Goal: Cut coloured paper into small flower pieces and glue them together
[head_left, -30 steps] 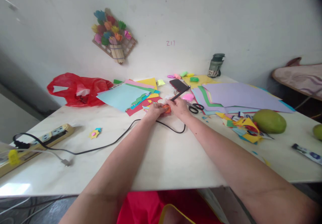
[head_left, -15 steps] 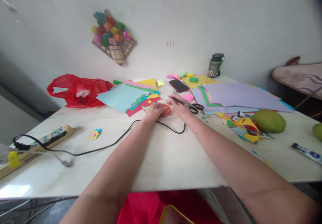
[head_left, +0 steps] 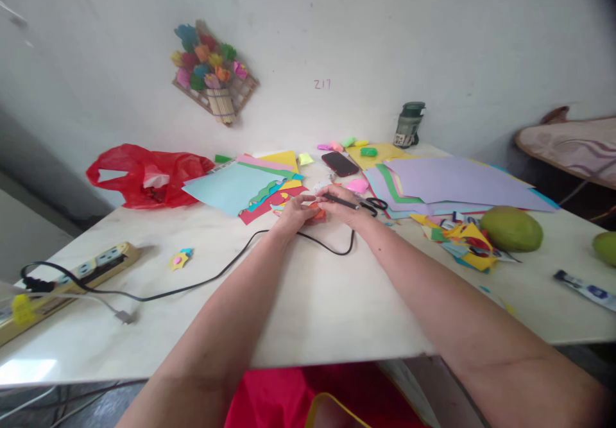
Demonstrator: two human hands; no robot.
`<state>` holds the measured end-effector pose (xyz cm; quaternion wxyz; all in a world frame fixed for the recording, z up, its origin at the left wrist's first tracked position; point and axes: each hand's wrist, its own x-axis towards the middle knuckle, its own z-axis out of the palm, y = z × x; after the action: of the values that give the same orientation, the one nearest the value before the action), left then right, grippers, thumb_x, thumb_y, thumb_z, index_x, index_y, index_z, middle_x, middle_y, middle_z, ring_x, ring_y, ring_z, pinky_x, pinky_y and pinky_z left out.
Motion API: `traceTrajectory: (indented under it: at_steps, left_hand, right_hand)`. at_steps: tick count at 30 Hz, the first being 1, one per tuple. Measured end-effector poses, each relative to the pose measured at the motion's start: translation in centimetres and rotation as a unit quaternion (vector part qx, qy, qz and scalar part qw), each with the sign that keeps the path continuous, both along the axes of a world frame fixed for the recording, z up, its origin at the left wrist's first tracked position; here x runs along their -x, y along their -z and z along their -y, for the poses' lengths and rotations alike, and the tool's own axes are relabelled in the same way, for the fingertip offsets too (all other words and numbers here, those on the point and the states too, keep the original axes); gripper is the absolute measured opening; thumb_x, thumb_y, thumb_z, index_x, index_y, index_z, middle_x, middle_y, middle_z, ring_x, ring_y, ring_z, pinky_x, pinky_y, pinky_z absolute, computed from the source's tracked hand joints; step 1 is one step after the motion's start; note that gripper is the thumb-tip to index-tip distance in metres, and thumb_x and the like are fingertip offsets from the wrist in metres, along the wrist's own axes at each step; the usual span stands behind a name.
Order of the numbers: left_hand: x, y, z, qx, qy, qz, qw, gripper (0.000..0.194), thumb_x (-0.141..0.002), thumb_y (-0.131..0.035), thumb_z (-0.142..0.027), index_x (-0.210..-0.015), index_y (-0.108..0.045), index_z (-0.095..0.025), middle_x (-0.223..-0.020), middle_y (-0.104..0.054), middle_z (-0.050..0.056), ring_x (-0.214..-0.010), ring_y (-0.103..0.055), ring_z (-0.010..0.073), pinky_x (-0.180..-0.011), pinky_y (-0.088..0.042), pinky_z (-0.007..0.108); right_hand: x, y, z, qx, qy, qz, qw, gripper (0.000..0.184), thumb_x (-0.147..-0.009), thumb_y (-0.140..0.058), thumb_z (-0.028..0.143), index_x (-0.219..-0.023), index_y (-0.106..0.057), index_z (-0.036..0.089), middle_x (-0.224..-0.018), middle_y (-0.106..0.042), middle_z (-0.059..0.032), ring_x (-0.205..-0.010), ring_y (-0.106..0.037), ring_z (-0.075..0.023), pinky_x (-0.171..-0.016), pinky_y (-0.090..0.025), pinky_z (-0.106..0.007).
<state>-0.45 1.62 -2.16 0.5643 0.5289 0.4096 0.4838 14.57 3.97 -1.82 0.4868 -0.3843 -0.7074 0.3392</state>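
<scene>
My left hand (head_left: 294,215) is closed on a small orange paper piece (head_left: 316,214) in the middle of the table. My right hand (head_left: 342,208) meets it from the other side, with a dark pen (head_left: 341,201) lying across its fingers. The right fingertips are at the upper edge of the orange piece, and the hands partly cover it. Black-handled scissors (head_left: 374,206) lie just beyond my right wrist. Behind the hands is a pink lump (head_left: 357,186). A red paper sheet (head_left: 255,212) with cut scraps lies left of my left hand.
A black cord (head_left: 212,278) runs from the power strip (head_left: 103,266) under my left wrist. Paper stacks (head_left: 447,181) flank the hands, with a phone (head_left: 339,163) between. Paper scraps (head_left: 474,242) and a green fruit (head_left: 513,229) sit right. A red plastic bag (head_left: 178,168) stands left.
My right hand has lowered its fingers and drawn them in to the orange piece beside my left hand. The pen now lies flatter. The whole view has shifted slightly.
</scene>
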Motion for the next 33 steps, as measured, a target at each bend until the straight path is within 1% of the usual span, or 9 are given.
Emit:
traceTrajectory:
  at_steps: [4,8,11,15,18,21,25,28,33]
  left_hand:
    - [-0.2,-0.3,0.2,-0.013,0.003,-0.035,0.999,0.047,-0.062,-0.079,-0.026,-0.099,-0.053,-0.014,-0.06,-0.067,0.001,-0.054,-0.065,0.0148,-0.057,-0.05,0.024]
    - [-0.4,-0.9,0.7,-0.024,-0.005,-0.067,0.997,0.043,-0.063,-0.077,-0.026,-0.097,-0.053,-0.014,-0.055,-0.065,-0.001,-0.051,-0.063,0.0138,-0.053,-0.047,0.022]
    - [-0.5,-1.0,0.8,-0.039,-0.022,-0.087,0.995,0.042,-0.063,-0.076,-0.026,-0.096,-0.053,-0.014,-0.053,-0.065,-0.001,-0.048,-0.061,0.0137,-0.051,-0.045,0.022]
    - [-0.5,-0.7,0.4,-0.048,-0.06,-0.103,0.992,0.038,-0.063,-0.076,-0.024,-0.094,-0.057,-0.014,-0.053,-0.065,0.0,-0.047,-0.06,0.0135,-0.048,-0.043,0.021]
    - [-0.4,-0.3,0.0,-0.033,-0.073,-0.077,0.994,0.033,-0.062,-0.077,-0.024,-0.087,-0.06,-0.013,-0.057,-0.067,0.001,-0.051,-0.062,0.0139,-0.051,-0.045,0.022]
    - [-0.4,0.0,-0.3,-0.008,-0.062,-0.014,0.998,0.031,-0.059,-0.079,-0.026,-0.08,-0.061,-0.012,-0.062,-0.069,0.003,-0.058,-0.066,0.0157,-0.062,-0.051,0.025]
    - [-0.3,0.2,-0.2,-0.007,-0.052,0.043,0.998,0.033,-0.055,-0.081,-0.029,-0.074,-0.061,-0.012,-0.066,-0.069,0.004,-0.064,-0.067,0.0155,-0.073,-0.053,0.028]
    - [-0.2,0.1,0.0,-0.002,-0.053,0.06,0.997,0.033,-0.053,-0.082,-0.031,-0.068,-0.057,-0.013,-0.066,-0.069,0.004,-0.064,-0.067,0.0156,-0.073,-0.052,0.029]
    - [-0.1,-0.2,0.2,0.01,-0.06,0.063,0.996,0.033,-0.053,-0.081,-0.031,-0.063,-0.054,-0.015,-0.064,-0.068,0.002,-0.063,-0.067,0.0156,-0.071,-0.052,0.027]
  right_hand:
    - [-0.1,-0.3,0.1,0.011,-0.008,-0.001,1.0,0.016,-0.063,-0.06,0.011,-0.076,-0.062,0.02,-0.07,-0.062,0.0026,-0.069,-0.059,-0.0137,-0.069,-0.047,-0.027]
    - [-0.2,-0.2,0.0,0.014,-0.003,-0.007,1.0,0.015,-0.062,-0.061,0.013,-0.076,-0.062,0.019,-0.071,-0.063,0.0016,-0.069,-0.059,-0.0146,-0.067,-0.047,-0.028]
    - [-0.1,0.0,-0.3,0.0,0.003,-0.005,1.0,0.014,-0.062,-0.061,0.016,-0.075,-0.062,0.019,-0.071,-0.063,0.0016,-0.07,-0.06,-0.0149,-0.067,-0.047,-0.028]
    - [0.1,0.1,-0.2,-0.024,0.03,0.0,0.999,0.011,-0.063,-0.06,0.019,-0.073,-0.061,0.02,-0.071,-0.062,0.002,-0.07,-0.058,-0.015,-0.065,-0.046,-0.028]
    - [0.2,0.1,-0.2,-0.024,0.054,-0.019,0.998,0.01,-0.062,-0.06,0.02,-0.071,-0.06,0.02,-0.07,-0.062,0.0021,-0.069,-0.058,-0.0155,-0.065,-0.046,-0.029]
    - [0.5,0.1,-0.2,-0.013,0.08,-0.06,0.995,0.01,-0.061,-0.061,0.02,-0.071,-0.059,0.021,-0.069,-0.061,0.0023,-0.069,-0.058,-0.0156,-0.067,-0.047,-0.03]
    - [1.0,0.1,0.1,0.024,0.122,-0.125,0.984,0.012,-0.06,-0.063,0.018,-0.071,-0.058,0.021,-0.067,-0.06,0.0017,-0.067,-0.057,-0.0157,-0.067,-0.048,-0.03]
    - [1.4,-0.1,0.5,0.052,0.134,-0.163,0.976,0.013,-0.06,-0.065,0.019,-0.07,-0.058,0.022,-0.067,-0.06,0.001,-0.066,-0.057,-0.0161,-0.064,-0.049,-0.03]
    - [1.7,-0.4,1.1,0.082,0.12,-0.195,0.97,0.016,-0.061,-0.068,0.023,-0.072,-0.056,0.022,-0.066,-0.059,0.0005,-0.064,-0.056,-0.0154,-0.059,-0.047,-0.029]
